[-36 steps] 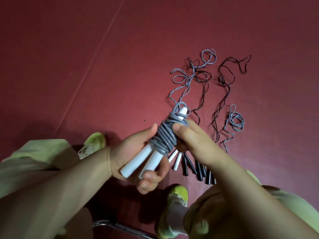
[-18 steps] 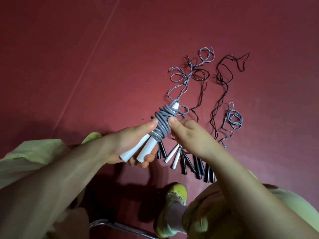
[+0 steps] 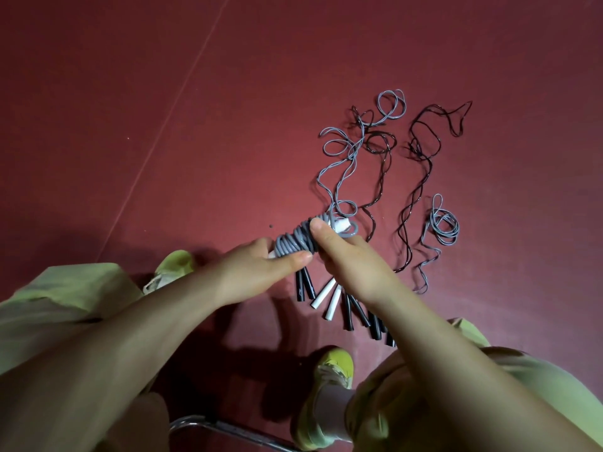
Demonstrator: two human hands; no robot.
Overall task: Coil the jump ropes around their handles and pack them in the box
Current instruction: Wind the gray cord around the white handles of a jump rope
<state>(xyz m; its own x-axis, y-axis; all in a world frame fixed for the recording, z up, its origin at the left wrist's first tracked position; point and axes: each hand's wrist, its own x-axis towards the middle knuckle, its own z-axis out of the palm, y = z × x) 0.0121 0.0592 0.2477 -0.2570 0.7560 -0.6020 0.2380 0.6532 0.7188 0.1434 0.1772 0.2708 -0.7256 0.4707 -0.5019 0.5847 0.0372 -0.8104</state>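
the left hand grips the white handles' base; the grey coiled rope sits mid-air between both hands. the right hand pinches the coil's top: it should tuck the loose loop snugly. no box shows.

Dark red floor, yellow-green shoes, chrome chair frame at bottom edge
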